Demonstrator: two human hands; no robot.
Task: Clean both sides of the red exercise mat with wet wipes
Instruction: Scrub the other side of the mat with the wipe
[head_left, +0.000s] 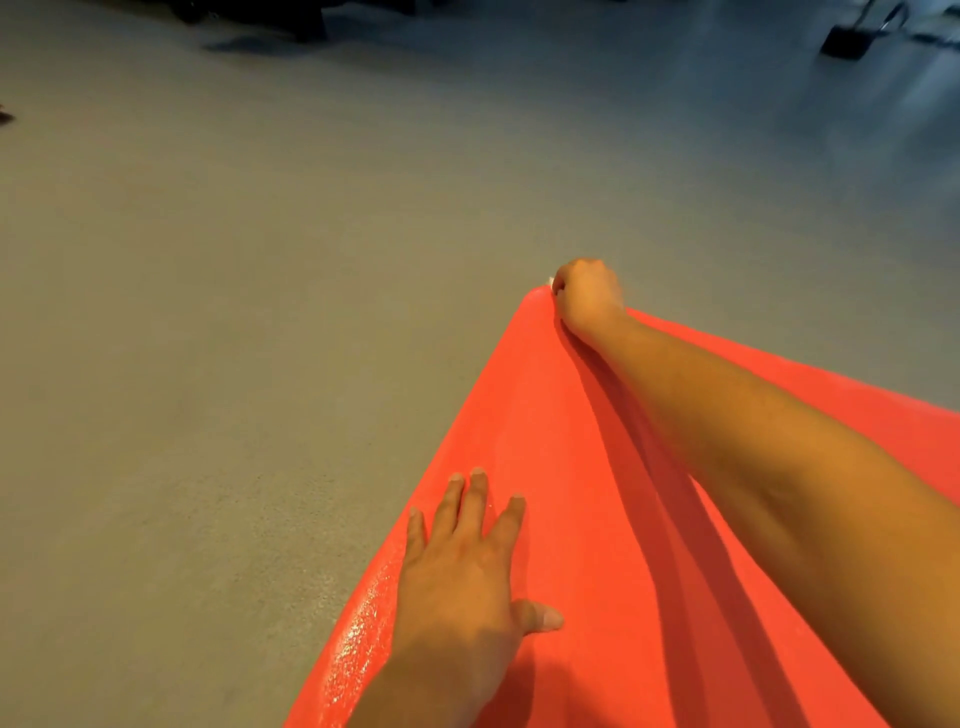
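red mat (571, 519) is pressed by spread-fingered left hand (467, 566); wipe (549, 282) is gripped in curled right hand (587, 296) at far corner.

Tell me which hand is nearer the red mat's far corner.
Right. The right hand sits at the far corner of the mat, curled on a white wipe; the left hand lies flat on it, nearer the person.

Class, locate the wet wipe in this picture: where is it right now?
In the head view, only a white scrap of the wet wipe shows, under the right hand at the far corner of the red mat.
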